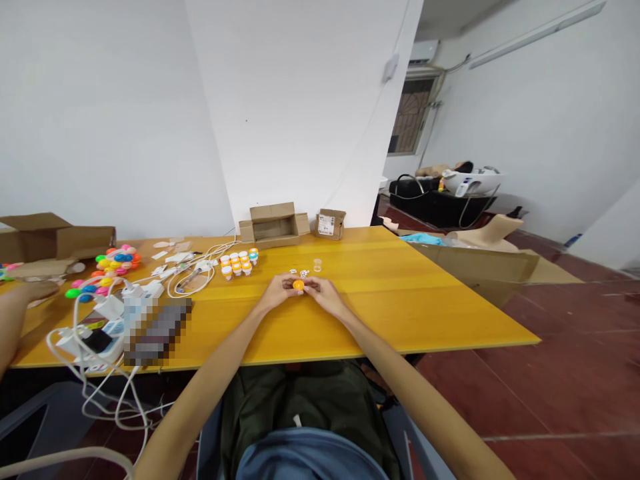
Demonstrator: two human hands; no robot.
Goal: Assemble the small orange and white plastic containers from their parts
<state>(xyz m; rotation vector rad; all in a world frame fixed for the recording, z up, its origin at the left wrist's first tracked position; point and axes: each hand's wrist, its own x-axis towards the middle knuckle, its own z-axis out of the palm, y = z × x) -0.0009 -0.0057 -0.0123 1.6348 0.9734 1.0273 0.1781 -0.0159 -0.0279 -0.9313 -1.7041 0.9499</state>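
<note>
Both of my hands meet over the yellow table, their fingertips on a small round orange piece. My left hand grips it from the left, and my right hand from the right. Just beyond the fingers lie small white pieces with dark spots. A clear little cup stands a bit farther back. To the left, several white pieces with orange tops stand grouped, one with a teal top.
Open cardboard box and smaller labelled box stand at the back edge. Leftward are cables, a power strip, a blurred dark object, coloured balls and another person's arm.
</note>
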